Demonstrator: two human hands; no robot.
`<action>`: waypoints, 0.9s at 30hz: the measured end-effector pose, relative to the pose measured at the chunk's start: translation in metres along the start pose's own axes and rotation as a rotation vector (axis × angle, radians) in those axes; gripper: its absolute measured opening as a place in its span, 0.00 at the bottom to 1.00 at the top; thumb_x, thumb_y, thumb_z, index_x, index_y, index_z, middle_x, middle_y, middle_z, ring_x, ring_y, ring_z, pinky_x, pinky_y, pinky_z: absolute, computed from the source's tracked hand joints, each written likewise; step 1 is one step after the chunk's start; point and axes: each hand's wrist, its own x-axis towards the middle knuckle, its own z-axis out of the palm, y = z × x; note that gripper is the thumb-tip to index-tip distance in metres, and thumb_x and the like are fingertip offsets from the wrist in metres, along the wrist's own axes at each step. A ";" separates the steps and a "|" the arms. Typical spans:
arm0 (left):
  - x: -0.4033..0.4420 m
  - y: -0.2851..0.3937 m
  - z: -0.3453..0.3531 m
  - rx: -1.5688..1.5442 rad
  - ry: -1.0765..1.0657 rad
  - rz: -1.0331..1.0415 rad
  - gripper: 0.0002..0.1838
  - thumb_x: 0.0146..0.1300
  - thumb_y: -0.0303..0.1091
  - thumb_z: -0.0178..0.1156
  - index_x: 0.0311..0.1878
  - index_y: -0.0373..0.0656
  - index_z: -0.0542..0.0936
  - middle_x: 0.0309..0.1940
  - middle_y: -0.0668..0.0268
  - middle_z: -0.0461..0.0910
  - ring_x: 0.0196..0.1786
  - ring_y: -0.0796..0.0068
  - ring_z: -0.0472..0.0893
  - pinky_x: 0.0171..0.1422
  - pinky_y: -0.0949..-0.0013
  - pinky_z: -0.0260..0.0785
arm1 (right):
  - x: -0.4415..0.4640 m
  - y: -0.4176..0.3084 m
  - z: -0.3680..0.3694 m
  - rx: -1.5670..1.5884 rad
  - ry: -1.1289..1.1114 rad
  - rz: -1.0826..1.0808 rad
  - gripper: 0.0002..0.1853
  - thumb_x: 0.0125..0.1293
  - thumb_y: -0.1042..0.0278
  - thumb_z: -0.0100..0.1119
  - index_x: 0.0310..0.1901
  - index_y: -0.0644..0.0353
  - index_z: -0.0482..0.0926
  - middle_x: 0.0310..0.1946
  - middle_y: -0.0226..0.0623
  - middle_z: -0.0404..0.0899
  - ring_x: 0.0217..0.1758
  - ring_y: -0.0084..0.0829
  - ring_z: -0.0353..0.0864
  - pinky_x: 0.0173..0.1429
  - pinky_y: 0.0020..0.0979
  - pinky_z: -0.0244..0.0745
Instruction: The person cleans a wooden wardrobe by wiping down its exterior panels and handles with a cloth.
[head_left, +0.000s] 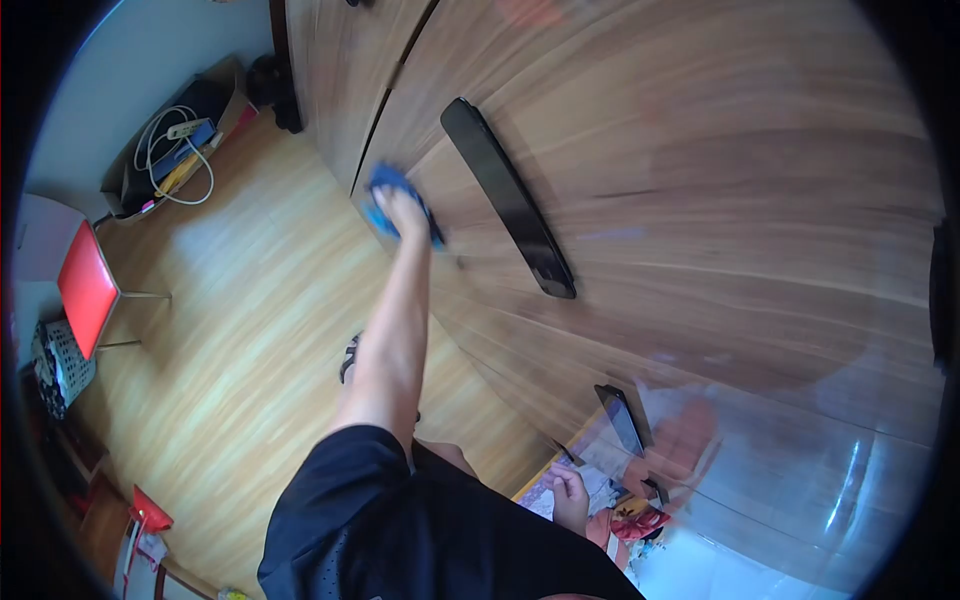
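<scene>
On the left, my bare arm reaches out, and my left hand (403, 210) holds a blue cloth (392, 180) pressed to the glossy wood-grain door (620, 170), near its edge gap. The cloth bunches around the fingers, and hand and cloth are slightly blurred. A long black handle (510, 198) is fixed on the door to the right of that hand. My right hand (570, 498) is low, beside my black shirt, with its fingers curled in and nothing visible in them. It does not touch the door.
A smaller black handle (622, 420) is on the lower panel. At the left are a box with cables (180, 150), a red seat (88, 288) and a white basket (70, 362) on the wood floor (240, 330). Patterned fabric (595, 485) lies near my right hand.
</scene>
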 end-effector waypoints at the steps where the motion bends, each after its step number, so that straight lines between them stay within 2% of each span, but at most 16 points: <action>1: -0.017 -0.065 -0.029 0.212 0.018 0.119 0.30 0.83 0.48 0.38 0.75 0.35 0.62 0.68 0.53 0.70 0.67 0.57 0.71 0.75 0.57 0.61 | 0.001 0.003 0.000 0.003 -0.005 -0.005 0.10 0.78 0.75 0.51 0.54 0.68 0.78 0.60 0.44 0.77 0.56 0.34 0.84 0.63 0.35 0.80; 3: -0.126 -0.084 -0.071 0.328 -0.070 -0.331 0.31 0.83 0.50 0.37 0.80 0.41 0.57 0.73 0.54 0.66 0.71 0.63 0.70 0.76 0.60 0.62 | 0.003 0.001 0.002 -0.005 -0.047 0.008 0.10 0.78 0.75 0.51 0.54 0.67 0.78 0.60 0.44 0.77 0.56 0.34 0.84 0.63 0.35 0.80; 6: -0.283 -0.048 -0.070 0.133 -0.018 -0.260 0.31 0.82 0.52 0.41 0.79 0.43 0.60 0.74 0.58 0.66 0.72 0.63 0.68 0.76 0.59 0.60 | 0.010 -0.015 0.010 -0.089 -0.137 -0.012 0.10 0.78 0.75 0.50 0.55 0.68 0.77 0.61 0.45 0.76 0.56 0.34 0.84 0.63 0.35 0.80; 9: -0.281 0.051 -0.038 0.270 -0.027 -0.404 0.33 0.82 0.53 0.41 0.79 0.40 0.61 0.77 0.55 0.64 0.78 0.60 0.63 0.80 0.59 0.54 | 0.018 -0.043 0.014 -0.203 -0.177 -0.140 0.11 0.79 0.74 0.50 0.56 0.69 0.76 0.62 0.46 0.75 0.57 0.34 0.84 0.62 0.35 0.81; 10: -0.262 0.037 -0.032 0.311 -0.031 -0.225 0.33 0.81 0.53 0.41 0.79 0.40 0.62 0.77 0.55 0.64 0.79 0.59 0.62 0.81 0.59 0.53 | 0.020 -0.045 0.011 -0.193 -0.172 -0.158 0.11 0.79 0.74 0.50 0.56 0.70 0.76 0.62 0.46 0.75 0.57 0.34 0.84 0.62 0.35 0.81; 11: -0.227 0.076 -0.016 0.315 -0.070 -0.137 0.37 0.81 0.54 0.42 0.79 0.34 0.57 0.78 0.43 0.58 0.80 0.48 0.57 0.83 0.54 0.45 | 0.023 -0.045 0.007 -0.184 -0.166 -0.174 0.11 0.79 0.74 0.50 0.56 0.70 0.76 0.62 0.46 0.74 0.57 0.34 0.84 0.62 0.34 0.81; 12: -0.189 0.091 -0.002 0.271 -0.104 0.058 0.35 0.81 0.53 0.42 0.79 0.34 0.59 0.79 0.45 0.58 0.80 0.48 0.57 0.83 0.55 0.45 | 0.021 -0.039 0.002 -0.154 -0.146 -0.153 0.11 0.79 0.75 0.51 0.56 0.69 0.77 0.62 0.45 0.75 0.57 0.34 0.84 0.62 0.34 0.80; 14: -0.100 0.124 0.032 0.319 -0.101 0.204 0.34 0.81 0.52 0.41 0.78 0.35 0.61 0.78 0.46 0.60 0.81 0.49 0.56 0.84 0.57 0.44 | 0.011 -0.016 -0.009 -0.090 -0.107 -0.103 0.10 0.78 0.75 0.51 0.55 0.68 0.78 0.61 0.45 0.76 0.56 0.34 0.84 0.63 0.33 0.80; 17: -0.001 0.167 0.059 0.184 -0.171 -0.082 0.31 0.81 0.50 0.42 0.75 0.36 0.65 0.74 0.49 0.66 0.76 0.54 0.63 0.80 0.59 0.52 | -0.008 0.019 -0.022 -0.018 -0.087 0.056 0.11 0.78 0.75 0.51 0.55 0.68 0.77 0.61 0.46 0.76 0.56 0.35 0.84 0.63 0.34 0.80; 19: -0.006 0.122 0.050 0.271 -0.103 0.143 0.29 0.82 0.48 0.44 0.74 0.36 0.66 0.73 0.51 0.66 0.75 0.56 0.65 0.79 0.59 0.54 | -0.011 0.042 -0.031 -0.030 -0.105 0.077 0.11 0.78 0.74 0.51 0.55 0.69 0.77 0.61 0.46 0.76 0.56 0.35 0.85 0.64 0.35 0.80; 21: -0.072 0.123 0.040 0.199 -0.124 0.347 0.26 0.82 0.42 0.45 0.74 0.35 0.65 0.72 0.52 0.66 0.73 0.57 0.66 0.78 0.59 0.55 | -0.006 0.044 -0.024 -0.026 -0.131 0.064 0.11 0.78 0.74 0.51 0.56 0.69 0.77 0.61 0.46 0.76 0.56 0.35 0.85 0.64 0.35 0.80; 22: -0.112 0.090 0.030 -0.049 -0.151 0.382 0.26 0.82 0.41 0.46 0.75 0.35 0.65 0.73 0.52 0.65 0.74 0.56 0.66 0.78 0.59 0.55 | -0.002 0.033 -0.017 -0.023 -0.144 0.048 0.11 0.78 0.74 0.51 0.55 0.69 0.77 0.61 0.46 0.76 0.56 0.35 0.85 0.64 0.35 0.80; 23: -0.159 0.078 0.013 -0.018 -0.201 0.377 0.25 0.80 0.35 0.48 0.76 0.38 0.65 0.73 0.51 0.65 0.76 0.52 0.64 0.81 0.57 0.52 | 0.000 0.019 -0.013 -0.028 -0.155 0.036 0.11 0.78 0.74 0.51 0.55 0.69 0.77 0.61 0.46 0.76 0.56 0.35 0.85 0.64 0.35 0.80; 24: -0.204 0.084 -0.008 0.397 -0.209 0.571 0.27 0.76 0.29 0.50 0.76 0.38 0.65 0.74 0.51 0.64 0.76 0.47 0.63 0.82 0.53 0.50 | 0.006 0.000 -0.007 -0.109 -0.168 -0.008 0.11 0.78 0.75 0.51 0.55 0.69 0.78 0.61 0.46 0.76 0.56 0.34 0.84 0.63 0.34 0.80; 26: -0.246 0.087 -0.032 0.622 -0.332 0.604 0.28 0.72 0.27 0.51 0.75 0.38 0.66 0.75 0.50 0.62 0.76 0.44 0.63 0.82 0.50 0.50 | 0.015 -0.027 0.002 -0.117 -0.156 -0.054 0.10 0.78 0.76 0.51 0.55 0.69 0.78 0.61 0.45 0.76 0.56 0.34 0.84 0.63 0.33 0.80; 27: -0.235 0.087 -0.027 0.585 -0.321 0.663 0.27 0.73 0.27 0.51 0.74 0.37 0.67 0.74 0.50 0.63 0.76 0.44 0.63 0.82 0.50 0.51 | 0.020 -0.037 0.005 -0.118 -0.153 -0.084 0.10 0.77 0.77 0.51 0.54 0.69 0.78 0.61 0.45 0.76 0.56 0.33 0.84 0.62 0.33 0.80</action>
